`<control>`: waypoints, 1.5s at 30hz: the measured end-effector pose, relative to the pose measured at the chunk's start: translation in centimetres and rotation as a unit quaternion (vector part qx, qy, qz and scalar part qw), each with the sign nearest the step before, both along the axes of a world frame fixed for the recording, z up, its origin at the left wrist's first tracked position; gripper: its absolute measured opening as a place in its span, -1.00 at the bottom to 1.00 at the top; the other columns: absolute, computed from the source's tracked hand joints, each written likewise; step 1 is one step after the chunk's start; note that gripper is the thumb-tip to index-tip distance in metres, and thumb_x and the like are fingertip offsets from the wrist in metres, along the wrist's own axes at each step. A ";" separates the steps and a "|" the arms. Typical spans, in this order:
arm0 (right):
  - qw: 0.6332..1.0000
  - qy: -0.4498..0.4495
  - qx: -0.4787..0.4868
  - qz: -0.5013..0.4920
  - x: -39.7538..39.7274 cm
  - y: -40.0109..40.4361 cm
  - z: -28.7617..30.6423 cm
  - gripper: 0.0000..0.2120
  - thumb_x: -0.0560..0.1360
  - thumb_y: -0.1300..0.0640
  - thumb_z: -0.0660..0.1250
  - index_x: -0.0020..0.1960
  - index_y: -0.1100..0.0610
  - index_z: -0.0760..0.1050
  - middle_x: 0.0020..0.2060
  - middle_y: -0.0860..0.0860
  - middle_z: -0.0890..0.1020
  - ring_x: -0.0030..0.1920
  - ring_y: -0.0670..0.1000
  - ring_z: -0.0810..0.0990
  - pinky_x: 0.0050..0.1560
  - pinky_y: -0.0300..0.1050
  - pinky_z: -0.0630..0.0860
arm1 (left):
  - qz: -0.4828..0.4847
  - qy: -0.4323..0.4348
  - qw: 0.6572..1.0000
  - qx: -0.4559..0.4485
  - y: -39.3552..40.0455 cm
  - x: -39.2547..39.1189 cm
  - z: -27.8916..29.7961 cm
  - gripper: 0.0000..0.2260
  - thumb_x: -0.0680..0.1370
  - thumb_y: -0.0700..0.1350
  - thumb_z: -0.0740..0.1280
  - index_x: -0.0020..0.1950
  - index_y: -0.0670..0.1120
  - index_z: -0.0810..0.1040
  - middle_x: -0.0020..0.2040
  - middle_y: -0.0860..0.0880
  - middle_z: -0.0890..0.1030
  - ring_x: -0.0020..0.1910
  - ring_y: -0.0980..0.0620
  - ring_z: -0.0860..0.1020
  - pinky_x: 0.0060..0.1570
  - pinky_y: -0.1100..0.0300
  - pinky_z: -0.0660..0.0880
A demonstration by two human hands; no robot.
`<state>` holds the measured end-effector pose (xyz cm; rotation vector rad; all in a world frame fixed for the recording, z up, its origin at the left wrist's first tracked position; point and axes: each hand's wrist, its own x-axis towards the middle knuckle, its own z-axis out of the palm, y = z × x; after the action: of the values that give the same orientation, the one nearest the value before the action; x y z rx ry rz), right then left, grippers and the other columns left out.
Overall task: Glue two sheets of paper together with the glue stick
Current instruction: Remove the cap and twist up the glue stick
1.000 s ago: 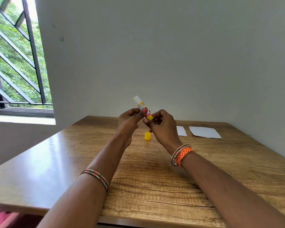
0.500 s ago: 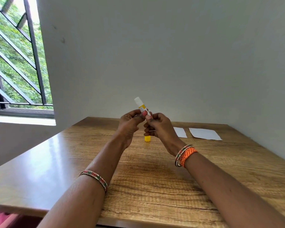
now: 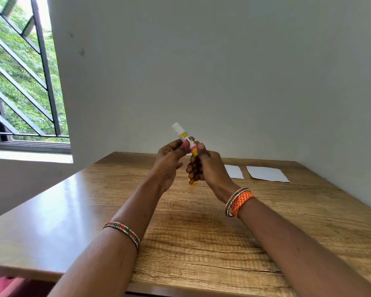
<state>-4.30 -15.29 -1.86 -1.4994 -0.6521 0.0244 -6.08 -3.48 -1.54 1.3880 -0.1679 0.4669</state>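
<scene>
I hold an uncapped glue stick (image 3: 185,136) tilted up and to the left above the table, its white glue tip exposed at the top. My left hand (image 3: 169,159) pinches the tube's middle. My right hand (image 3: 204,166) grips its yellow base from below. The yellow cap (image 3: 192,182) stands on the table, mostly hidden behind my right hand. Two white sheets of paper lie flat at the far right: a small one (image 3: 235,171), partly hidden by my right hand, and a larger one (image 3: 267,174) beside it.
The wooden table (image 3: 191,232) meets a grey wall at the back and on the right. A barred window (image 3: 19,82) is at the left. Bangles circle both wrists.
My right hand has slid up and closed more around the glue stick's base, now covering most of the yellow cap on the table. The stick stands slightly more upright.
</scene>
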 end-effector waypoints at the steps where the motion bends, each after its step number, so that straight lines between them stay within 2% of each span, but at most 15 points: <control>1: 1.000 0.002 0.002 0.003 0.0 0.0 0.0 -0.55 0.62 -0.07 -0.01 -0.18 0.21 0.46 -0.39 0.11 0.54 -0.43 0.01 0.50 -0.44 -0.15 0.53 | 0.003 0.000 1.000 -0.004 0.0 0.0 0.0 -0.86 0.52 -0.05 0.31 0.03 -0.01 0.61 -0.17 0.12 0.67 0.06 0.08 0.54 0.22 -0.05 0.29; 5: 1.000 -0.018 0.004 -0.012 0.1 0.4 -0.1 -0.70 0.58 0.01 0.17 0.10 0.24 0.43 -0.19 0.09 0.57 -0.26 -0.04 0.58 -0.14 -0.05 0.64 | 0.028 0.007 1.000 -0.008 -0.1 -0.2 0.0 -0.88 0.48 -0.04 0.37 -0.02 0.01 0.63 -0.07 0.03 0.67 0.03 0.07 0.55 0.13 0.00 0.34; 7: 0.998 -0.042 0.001 -0.051 0.1 0.6 -0.2 -0.75 0.55 0.07 0.24 0.13 0.23 0.40 -0.11 0.09 0.57 -0.25 -0.08 0.60 -0.07 -0.04 0.64 | 0.036 0.010 0.999 -0.015 -0.4 -0.2 0.1 -0.88 0.47 -0.04 0.37 -0.02 0.01 0.63 -0.05 0.04 0.67 0.03 0.10 0.55 0.04 0.06 0.34; 11: 0.993 -0.058 0.042 -0.092 0.1 0.8 -0.3 -0.82 0.53 0.18 0.30 0.08 0.23 0.41 -0.11 0.11 0.59 -0.26 -0.07 0.62 -0.16 -0.12 0.65 | 0.048 0.003 0.999 -0.021 -0.6 -0.4 0.2 -0.85 0.47 -0.02 0.37 0.00 -0.01 0.63 0.00 0.00 0.67 0.10 0.07 0.54 0.05 0.06 0.33; 14: 0.994 -0.061 0.038 -0.085 0.2 0.7 -0.2 -0.83 0.55 0.15 0.27 0.04 0.26 0.46 -0.25 0.08 0.59 -0.31 -0.04 0.60 -0.27 -0.14 0.64 | 0.058 0.002 0.998 -0.023 -0.4 -0.4 0.3 -0.87 0.46 -0.01 0.38 -0.05 0.00 0.63 -0.01 0.00 0.67 0.09 0.07 0.53 0.06 0.04 0.31; 19: 0.999 -0.014 0.025 -0.036 -0.2 0.3 -0.2 -0.55 0.61 -0.08 0.04 -0.23 0.20 0.47 -0.46 0.07 0.53 -0.50 -0.01 0.50 -0.48 -0.14 0.53 | 0.010 0.002 1.000 -0.011 -0.1 -0.1 0.2 -0.87 0.51 -0.04 0.31 -0.01 0.02 0.62 -0.16 0.14 0.68 0.09 0.11 0.52 0.19 -0.02 0.25; 22: 0.999 0.031 0.036 -0.016 -0.1 0.2 0.0 -0.52 0.61 -0.11 0.01 -0.28 0.17 0.44 -0.49 0.09 0.50 -0.53 0.02 0.45 -0.51 -0.18 0.43 | -0.025 0.000 1.000 -0.006 -0.2 -0.2 0.2 -0.84 0.47 -0.01 0.31 0.00 0.02 0.62 -0.16 0.15 0.68 0.08 0.09 0.53 0.23 -0.06 0.24; 26: 0.984 0.111 0.128 0.047 0.0 0.6 0.3 -0.68 0.59 -0.05 0.14 0.02 0.17 0.51 -0.38 0.10 0.55 -0.38 0.02 0.55 -0.38 -0.13 0.55 | -0.026 -0.006 1.000 -0.012 -0.7 -0.2 -0.1 -0.88 0.48 -0.10 0.34 -0.02 -0.06 0.62 -0.30 0.09 0.66 -0.25 0.14 0.59 -0.10 0.17 0.44; 28: 0.978 0.120 0.161 0.048 0.1 0.6 0.4 -0.73 0.56 0.00 0.22 0.02 0.21 0.52 -0.35 0.10 0.57 -0.34 0.01 0.59 -0.32 -0.14 0.59 | -0.022 -0.002 1.000 -0.019 -0.9 -0.2 -0.1 -0.90 0.49 -0.13 0.34 -0.03 -0.07 0.61 -0.31 0.08 0.66 -0.29 0.18 0.60 -0.19 0.23 0.45; 30: 0.977 0.110 0.181 0.024 0.3 0.4 0.7 -0.80 0.53 0.08 0.29 -0.07 0.22 0.54 -0.34 0.10 0.59 -0.33 -0.01 0.59 -0.33 -0.17 0.59 | -0.007 -0.002 1.000 -0.005 -1.0 -0.2 0.0 -0.88 0.49 -0.12 0.34 0.00 -0.04 0.61 -0.25 0.11 0.67 -0.18 0.22 0.59 -0.12 0.25 0.43; 32: 0.972 0.107 0.208 -0.014 0.7 -0.4 1.3 -0.87 0.50 0.16 0.34 -0.13 0.22 0.55 -0.33 0.10 0.59 -0.36 -0.03 0.58 -0.35 -0.20 0.58 | 0.018 0.017 0.998 0.056 -1.3 -0.3 0.1 -0.80 0.51 -0.07 0.33 0.11 -0.04 0.59 -0.04 0.07 0.66 0.03 0.21 0.55 0.02 0.24 0.38; 34: 0.959 0.116 0.252 -0.060 1.4 -1.6 2.3 -0.92 0.48 0.21 0.36 -0.16 0.23 0.54 -0.38 0.10 0.57 -0.45 -0.06 0.54 -0.41 -0.23 0.56 | 0.084 0.038 0.971 0.220 -1.5 0.1 -0.4 -0.68 0.53 -0.01 0.32 0.24 -0.10 0.54 0.17 -0.03 0.59 0.23 0.08 0.49 0.17 0.19 0.36; 36: 0.939 0.124 0.301 -0.110 2.6 -3.6 2.9 -0.94 0.46 0.24 0.38 -0.17 0.22 0.55 -0.44 0.08 0.55 -0.51 -0.07 0.51 -0.45 -0.23 0.55 | 0.183 0.039 0.897 0.400 -1.5 0.5 -1.0 -0.63 0.54 0.03 0.30 0.29 -0.09 0.50 0.28 -0.12 0.51 0.36 -0.03 0.36 0.31 0.12 0.30; 39: 0.916 0.123 0.335 -0.186 4.6 -7.1 2.8 -0.96 0.43 0.23 0.42 -0.17 0.18 0.56 -0.42 0.07 0.55 -0.50 -0.08 0.51 -0.45 -0.22 0.55 | 0.224 0.030 0.836 0.499 -2.4 0.8 -1.0 -0.66 0.58 -0.01 0.20 0.35 -0.01 0.43 0.37 -0.15 0.39 0.44 -0.08 0.20 0.37 0.01 0.18; 45: 0.881 0.181 0.350 -0.262 7.4 -9.8 1.4 -0.82 0.45 0.12 0.41 -0.25 0.15 0.47 -0.46 0.02 0.43 -0.53 -0.09 0.38 -0.56 -0.27 0.38 | 0.124 0.110 0.714 0.680 -6.1 5.3 -1.5 -0.60 0.63 0.04 0.03 0.43 -0.08 0.29 0.47 -0.08 0.27 0.53 -0.09 -0.12 0.41 -0.14 -0.04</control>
<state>3.06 -25.09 -0.48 -0.8803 0.0804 -0.3122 -0.78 -9.56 -3.01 2.9566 -0.1175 0.3641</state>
